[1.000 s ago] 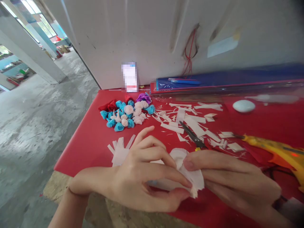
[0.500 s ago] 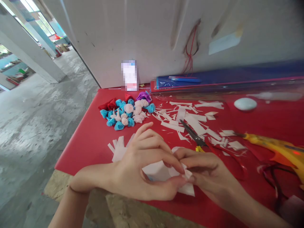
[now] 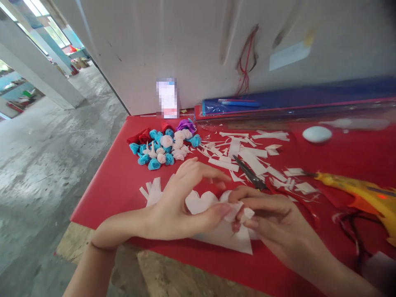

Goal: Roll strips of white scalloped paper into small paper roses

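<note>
Between thumb and fingers, my right hand (image 3: 272, 218) pinches a small rolled piece of white paper (image 3: 247, 214). My left hand (image 3: 185, 202) is spread, its fingers raised and curved, with the thumb tip beside the roll. Beneath both hands lie larger white paper pieces (image 3: 216, 237) with rounded edges. A cluster of small paper roses, blue (image 3: 154, 164), pale pink (image 3: 167, 141), red and purple (image 3: 186, 126), sits beyond my left hand. Dark-bladed scissors (image 3: 250, 173) lie just past my right hand, their handles partly hidden.
White paper scraps (image 3: 253, 159) litter the red tabletop (image 3: 105, 181). At the right are a yellow glue gun (image 3: 355, 187) and a pale oval object (image 3: 317, 134). A phone (image 3: 167, 99) leans on the back panel, near a blue plastic-wrapped package (image 3: 278, 101). Cut strips lie left.
My left fingers have lifted and opened away from the small roll, showing more of the paper underneath. My right hand still pinches the roll, which is now more visible.
</note>
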The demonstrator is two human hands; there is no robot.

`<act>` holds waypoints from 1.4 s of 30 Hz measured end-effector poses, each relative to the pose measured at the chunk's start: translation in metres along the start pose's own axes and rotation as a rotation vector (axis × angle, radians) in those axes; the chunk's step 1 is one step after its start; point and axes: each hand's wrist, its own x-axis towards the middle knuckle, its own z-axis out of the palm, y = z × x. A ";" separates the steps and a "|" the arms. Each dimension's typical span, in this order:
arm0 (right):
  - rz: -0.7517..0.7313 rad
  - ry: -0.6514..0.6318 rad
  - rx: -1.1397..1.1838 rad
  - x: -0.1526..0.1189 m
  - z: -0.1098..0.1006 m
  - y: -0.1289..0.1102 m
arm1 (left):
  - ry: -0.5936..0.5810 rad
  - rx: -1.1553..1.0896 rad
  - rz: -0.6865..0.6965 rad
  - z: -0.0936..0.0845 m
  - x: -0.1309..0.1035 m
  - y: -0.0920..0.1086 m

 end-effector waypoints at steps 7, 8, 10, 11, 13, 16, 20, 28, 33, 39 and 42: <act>-0.133 0.238 -0.123 -0.003 0.002 0.005 | 0.023 -0.025 0.035 0.008 0.002 -0.008; -0.143 0.238 -0.122 -0.003 0.003 0.006 | 0.038 -0.032 0.043 0.009 0.002 -0.009; -0.142 0.230 -0.105 -0.004 0.004 0.006 | 0.067 -0.051 0.038 0.011 0.001 -0.012; -0.139 0.232 -0.104 -0.005 0.005 0.006 | 0.081 -0.062 0.024 0.011 0.001 -0.013; -0.142 0.264 -0.151 -0.006 0.006 0.005 | 0.102 -0.079 -0.024 0.012 0.000 -0.015; -0.211 0.332 -0.316 -0.008 0.008 0.002 | 0.060 -0.090 -0.135 0.012 0.000 -0.016; -0.272 0.369 -0.475 -0.007 0.011 -0.002 | -0.030 -0.079 -0.214 0.013 0.001 -0.016; -0.265 0.408 -0.453 -0.003 0.011 -0.001 | 0.065 -0.080 -0.089 0.020 -0.002 -0.022; -0.306 0.447 -0.501 -0.002 0.010 0.002 | 0.155 -0.157 -0.072 0.028 -0.002 -0.027; -0.355 0.506 -0.613 -0.003 0.008 0.002 | 0.163 -0.418 -0.179 0.033 -0.004 -0.029; -0.379 0.501 -0.632 -0.003 0.008 0.002 | 0.178 -0.436 -0.179 0.036 -0.006 -0.030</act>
